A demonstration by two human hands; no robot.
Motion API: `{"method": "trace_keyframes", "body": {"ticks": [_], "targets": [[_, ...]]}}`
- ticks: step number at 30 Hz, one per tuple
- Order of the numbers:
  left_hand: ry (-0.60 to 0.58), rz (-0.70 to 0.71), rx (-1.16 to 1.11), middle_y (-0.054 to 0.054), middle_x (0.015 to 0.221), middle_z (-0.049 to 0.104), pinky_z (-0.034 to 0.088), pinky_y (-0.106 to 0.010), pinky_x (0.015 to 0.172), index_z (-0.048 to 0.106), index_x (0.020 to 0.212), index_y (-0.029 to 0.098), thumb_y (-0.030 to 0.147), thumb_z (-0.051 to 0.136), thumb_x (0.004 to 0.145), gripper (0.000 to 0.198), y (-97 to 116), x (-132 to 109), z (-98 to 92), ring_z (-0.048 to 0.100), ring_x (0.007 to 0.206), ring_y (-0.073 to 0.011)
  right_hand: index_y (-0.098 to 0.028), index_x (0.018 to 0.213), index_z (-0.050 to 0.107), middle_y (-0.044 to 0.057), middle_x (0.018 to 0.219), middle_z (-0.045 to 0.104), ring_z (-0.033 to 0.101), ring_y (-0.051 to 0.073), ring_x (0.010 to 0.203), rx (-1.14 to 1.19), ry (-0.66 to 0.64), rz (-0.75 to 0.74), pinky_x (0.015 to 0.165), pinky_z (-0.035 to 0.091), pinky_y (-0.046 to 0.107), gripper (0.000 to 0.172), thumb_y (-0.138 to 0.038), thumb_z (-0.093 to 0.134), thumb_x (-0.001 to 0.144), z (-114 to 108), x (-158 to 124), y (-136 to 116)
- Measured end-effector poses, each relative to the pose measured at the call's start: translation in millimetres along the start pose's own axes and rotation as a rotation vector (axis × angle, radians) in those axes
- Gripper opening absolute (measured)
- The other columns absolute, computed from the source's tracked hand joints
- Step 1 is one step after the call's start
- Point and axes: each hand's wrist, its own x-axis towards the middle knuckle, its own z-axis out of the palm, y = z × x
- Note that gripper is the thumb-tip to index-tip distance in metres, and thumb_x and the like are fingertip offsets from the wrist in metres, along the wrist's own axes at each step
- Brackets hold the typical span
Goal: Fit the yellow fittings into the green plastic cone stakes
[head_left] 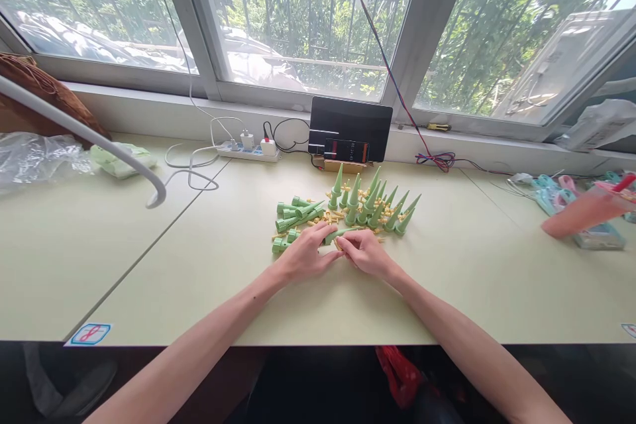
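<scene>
The green cones look like smooth, matt plastic.

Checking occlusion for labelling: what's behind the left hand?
Green cones lying on their sides and small yellow pieces show just beyond the left hand. Whatever lies directly beneath or hidden behind it is covered; can't tell.

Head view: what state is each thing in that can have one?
Green plastic cones at right: tips up
Green plastic cones at left: lying down
Green plastic cone at the left hand: sideways
Small yellow pegs: scattered
Black rectangular panel: propped upright
Small black screen: lit
White plastic power strip: plugs inserted
Red-and-blue cable: bundled
</scene>
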Motion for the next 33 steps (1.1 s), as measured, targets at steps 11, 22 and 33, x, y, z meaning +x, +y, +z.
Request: {"method": "trace_keyframes", "body": {"ticks": [11,22,33], "targets": [[0.069,-0.081,-0.146,-0.007,0.096,0.066,0.050,-0.028,0.061,0.061,0.117,0.012,0.043,0.072,0.076,0.052,0,4,0.5,0.052,0.061,-0.0113,-0.018,0.060,0.050,-0.004,0.045,0.048,0.041,0.008,0.034,0.402,-0.018,0.113,0.035,0.029,0.021,0.043,-0.045,0.051,0.093,4,1,8],[0.075,-0.122,-0.399,-0.011,0.113,0.064,0.057,-0.030,0.069,0.059,0.124,0.013,0.043,0.074,0.076,0.059,-1,4,2.8,0.062,0.079,-0.0164,-0.014,0.068,0.059,-0.002,0.053,0.055,0.048,0.008,0.037,0.806,-0.082,0.247,0.033,0.029,0.020,0.038,-0.049,0.066,0.082,2,4,11],[0.054,-0.061,-0.180,-0.008,0.103,0.066,0.053,-0.028,0.067,0.062,0.117,0.015,0.046,0.071,0.077,0.052,0,3,0.8,0.062,0.086,-0.0192,-0.017,0.056,0.051,-0.004,0.043,0.048,0.041,0.007,0.032,0.440,-0.053,0.176,0.034,0.031,0.021,0.046,-0.049,0.057,0.088,3,3,9]]}}
